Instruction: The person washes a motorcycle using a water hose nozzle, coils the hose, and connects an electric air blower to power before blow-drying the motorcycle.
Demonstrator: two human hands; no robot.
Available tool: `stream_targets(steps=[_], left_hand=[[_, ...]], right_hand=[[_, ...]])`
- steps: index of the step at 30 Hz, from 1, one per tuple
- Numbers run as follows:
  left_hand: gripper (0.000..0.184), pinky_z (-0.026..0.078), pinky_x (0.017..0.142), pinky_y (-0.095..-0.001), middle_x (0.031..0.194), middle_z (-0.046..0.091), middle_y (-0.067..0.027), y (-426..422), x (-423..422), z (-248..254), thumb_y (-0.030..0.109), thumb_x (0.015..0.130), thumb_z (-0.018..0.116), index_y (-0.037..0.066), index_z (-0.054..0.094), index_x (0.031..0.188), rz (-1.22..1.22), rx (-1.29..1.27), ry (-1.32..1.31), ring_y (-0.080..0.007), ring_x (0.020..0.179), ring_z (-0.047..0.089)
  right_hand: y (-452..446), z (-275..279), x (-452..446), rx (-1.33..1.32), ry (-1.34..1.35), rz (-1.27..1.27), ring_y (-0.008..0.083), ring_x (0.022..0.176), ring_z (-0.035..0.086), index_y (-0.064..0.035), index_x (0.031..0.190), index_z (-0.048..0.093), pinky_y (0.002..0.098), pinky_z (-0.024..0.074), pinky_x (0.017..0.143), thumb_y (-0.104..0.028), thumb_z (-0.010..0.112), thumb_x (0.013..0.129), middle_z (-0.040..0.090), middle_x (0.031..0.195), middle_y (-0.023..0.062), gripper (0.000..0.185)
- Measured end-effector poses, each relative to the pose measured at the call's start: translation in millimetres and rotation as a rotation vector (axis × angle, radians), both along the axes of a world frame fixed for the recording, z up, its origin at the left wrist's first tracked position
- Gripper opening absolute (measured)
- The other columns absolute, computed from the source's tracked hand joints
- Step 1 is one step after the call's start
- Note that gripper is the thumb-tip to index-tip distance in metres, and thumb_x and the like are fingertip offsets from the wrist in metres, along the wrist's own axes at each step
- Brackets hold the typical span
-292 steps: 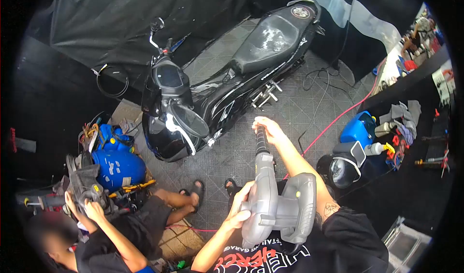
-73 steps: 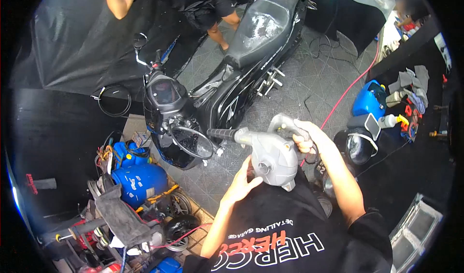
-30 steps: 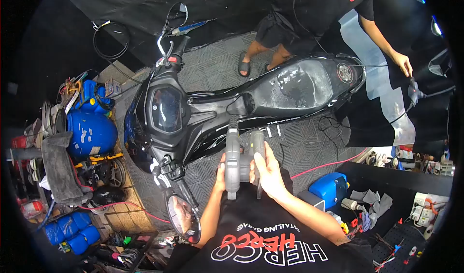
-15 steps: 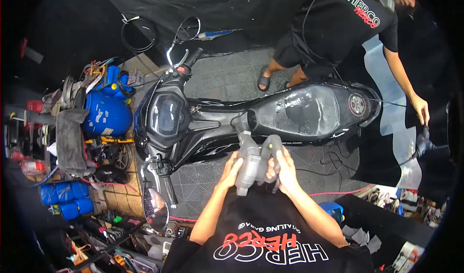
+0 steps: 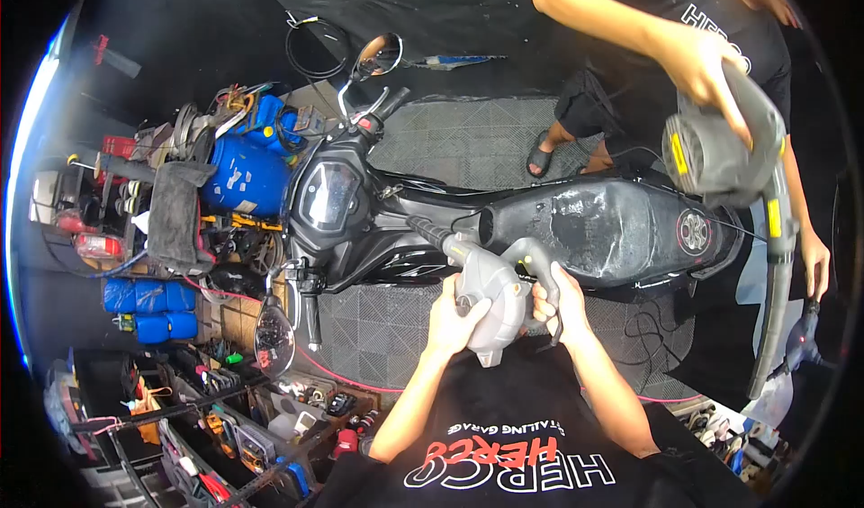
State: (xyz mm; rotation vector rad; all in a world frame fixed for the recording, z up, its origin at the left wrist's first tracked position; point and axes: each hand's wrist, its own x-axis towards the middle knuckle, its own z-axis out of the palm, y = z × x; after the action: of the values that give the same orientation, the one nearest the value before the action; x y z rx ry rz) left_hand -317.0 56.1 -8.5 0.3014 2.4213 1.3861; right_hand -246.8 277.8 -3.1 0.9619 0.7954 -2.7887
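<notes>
Both my hands are on a grey electric blower (image 5: 495, 296) above the near side of a black scooter (image 5: 432, 211). My left hand (image 5: 456, 319) is pressed around the side of its body, thumb on top. Wrapped around the curved handle is my right hand (image 5: 560, 303). The ribbed nozzle (image 5: 434, 234) points up and left, over the scooter's central section. White streaks and wet-looking patches mark the scooter seat (image 5: 576, 224).
At upper right, another person's hand (image 5: 706, 67) holds a second blower (image 5: 724, 143), its long tube hanging down. A person's lower hand (image 5: 814, 260) grips a dark tool (image 5: 803, 337). Blue barrel (image 5: 241, 177) and a shelf of tools (image 5: 216, 427) stand left. A red hose crosses the floor.
The view has shifted, with the scooter lying further right. My blower has turned, showing more of its round side. The second blower and the hand on it have come into view.
</notes>
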Motion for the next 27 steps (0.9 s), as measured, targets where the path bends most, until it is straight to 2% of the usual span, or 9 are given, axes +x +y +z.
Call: stream_targets(steps=[4,7,11,16,19,20,22,24,27], left_hand=[[0.074,0.055,0.094,-0.0407,0.118,0.070,-0.0248,2,-4,11,0.038,0.085,0.079,0.000,0.047,0.140,0.055,0.107,-0.316,-0.0333,0.108,0.071],[0.083,0.055,0.094,-0.0411,0.114,0.070,-0.0242,-2,8,34,0.038,0.077,0.085,0.001,0.047,0.140,-0.045,-0.058,0.000,-0.0339,0.106,0.071],[0.100,0.055,0.097,-0.0438,0.117,0.068,-0.0279,-2,6,78,0.045,0.066,0.092,-0.002,0.045,0.140,-0.082,-0.181,0.074,-0.0388,0.111,0.069],[0.111,0.054,0.100,-0.0444,0.122,0.065,-0.0308,-5,4,105,0.052,0.058,0.095,-0.006,0.045,0.139,-0.136,-0.238,0.042,-0.0411,0.115,0.067],[0.116,0.054,0.100,-0.0421,0.124,0.066,-0.0256,-2,-7,99,0.050,0.051,0.099,-0.007,0.047,0.138,-0.215,-0.133,0.082,-0.0339,0.115,0.068],[0.116,0.054,0.099,-0.0422,0.121,0.067,-0.0240,-6,-7,84,0.045,0.049,0.101,-0.007,0.047,0.137,-0.198,-0.006,0.022,-0.0319,0.112,0.068],[0.118,0.053,0.098,-0.0433,0.118,0.065,-0.0214,-12,-2,68,0.046,0.050,0.101,-0.008,0.043,0.138,-0.136,0.085,0.018,-0.0306,0.109,0.065],[0.114,0.047,0.104,-0.0418,0.133,0.055,-0.0152,-13,6,65,0.044,0.061,0.096,-0.004,0.038,0.146,-0.096,0.320,-0.107,-0.0270,0.121,0.058],[0.114,0.046,0.104,-0.0417,0.133,0.055,-0.0151,-26,3,72,0.045,0.061,0.096,-0.003,0.038,0.146,-0.210,0.193,0.045,-0.0281,0.120,0.057]], right_hand=[[2,6,-7,-0.053,-0.060,0.020,0.0096,0.044,0.044,-0.0080,0.125,0.057,0.0267,0.0367,0.040,-0.035,0.048,0.109,0.053,0.070,0.0017,0.033],[12,-7,3,-0.182,0.018,0.057,0.0092,0.044,0.043,-0.0095,0.124,0.058,0.0252,0.0346,0.039,-0.035,0.048,0.108,0.052,0.070,0.0011,0.032],[5,-18,15,-0.311,0.041,0.044,0.0066,0.042,0.041,-0.0124,0.125,0.058,0.0235,0.0333,0.038,-0.033,0.054,0.105,0.053,0.071,-0.0001,0.029],[15,-8,7,-0.300,-0.027,0.037,0.0043,0.035,0.035,-0.0005,0.123,0.059,0.0214,0.0317,0.033,-0.029,0.058,0.101,0.055,0.068,0.0005,0.037],[15,5,6,-0.200,-0.156,0.089,0.0024,0.039,0.034,-0.0076,0.105,0.057,0.0204,0.0281,0.036,-0.029,0.070,0.095,0.050,0.066,-0.0027,0.027],[11,15,5,-0.212,-0.086,0.040,0.0029,0.040,0.034,-0.0103,0.109,0.054,0.0216,0.0296,0.038,-0.025,0.069,0.097,0.049,0.068,-0.0036,0.024],[9,20,5,-0.275,0.193,0.082,0.0030,0.043,0.036,-0.0127,0.135,0.044,0.0231,0.0312,0.040,-0.019,0.064,0.101,0.047,0.071,-0.0033,0.040],[5,41,12,-0.230,0.220,0.090,0.0034,0.047,0.037,-0.0124,0.150,0.034,0.0232,0.0311,0.043,-0.018,0.063,0.101,0.046,0.074,-0.0032,0.057],[-6,36,21,-0.249,0.357,0.070,0.0036,0.050,0.038,-0.0138,0.156,0.027,0.0225,0.0317,0.045,-0.018,0.063,0.101,0.045,0.076,-0.0027,0.066]])
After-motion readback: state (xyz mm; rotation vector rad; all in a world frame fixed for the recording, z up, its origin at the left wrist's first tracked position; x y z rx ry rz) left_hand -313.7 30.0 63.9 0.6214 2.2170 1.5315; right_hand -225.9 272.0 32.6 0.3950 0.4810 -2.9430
